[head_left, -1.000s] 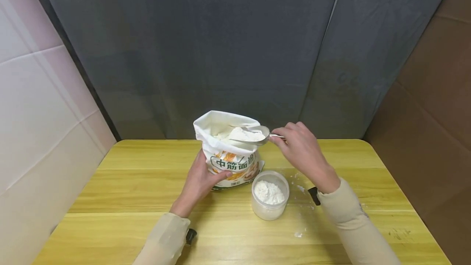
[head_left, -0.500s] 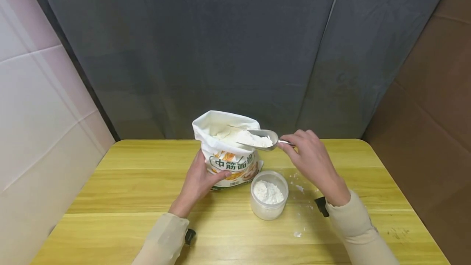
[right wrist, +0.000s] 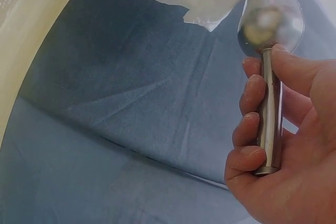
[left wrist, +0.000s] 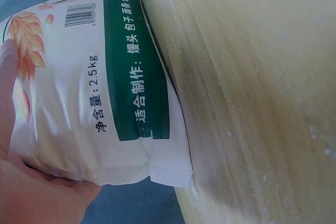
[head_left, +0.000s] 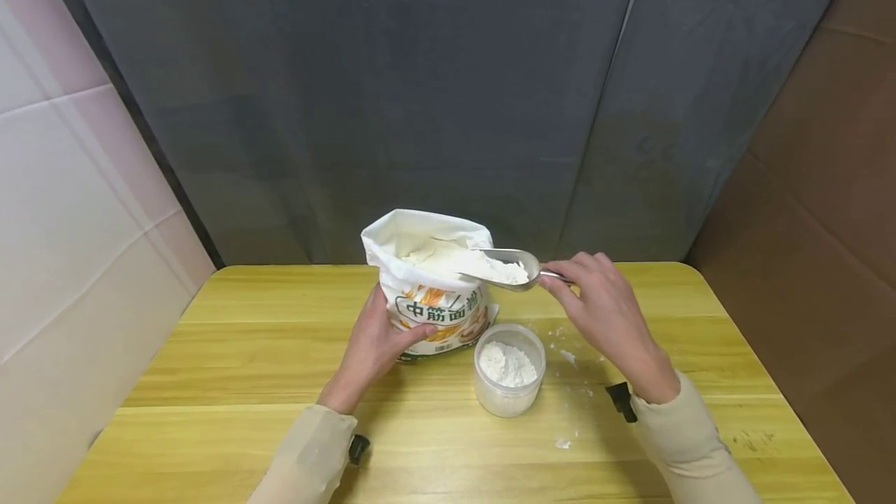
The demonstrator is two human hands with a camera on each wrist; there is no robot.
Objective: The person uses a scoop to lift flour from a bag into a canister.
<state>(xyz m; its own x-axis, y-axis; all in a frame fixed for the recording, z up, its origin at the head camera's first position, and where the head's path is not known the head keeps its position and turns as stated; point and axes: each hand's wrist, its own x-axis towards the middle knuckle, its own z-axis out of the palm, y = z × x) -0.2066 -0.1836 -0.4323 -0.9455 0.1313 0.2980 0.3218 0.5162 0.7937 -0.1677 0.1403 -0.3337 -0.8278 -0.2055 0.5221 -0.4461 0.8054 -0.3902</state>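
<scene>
In the head view a white printed flour bag stands on the table with its mouth open and flour inside. My left hand holds its left side, thumb across the front; the left wrist view shows the bag's lower part between thumb and fingers. A metal scoop heaped with flour lies level across the bag's right rim, its tip inside the mouth. My right hand grips the scoop's handle, fingers curled round it in the right wrist view. A clear plastic jar with flour stands in front of the bag.
Spilled flour dusts the wooden table right of the jar. A dark grey curtain hangs behind the table, with a pale panel on the left and a brown one on the right.
The scoop and my right hand have moved right and slightly toward me, drawing the scoop partly out of the bag. My left hand keeps its hold on the bag.
</scene>
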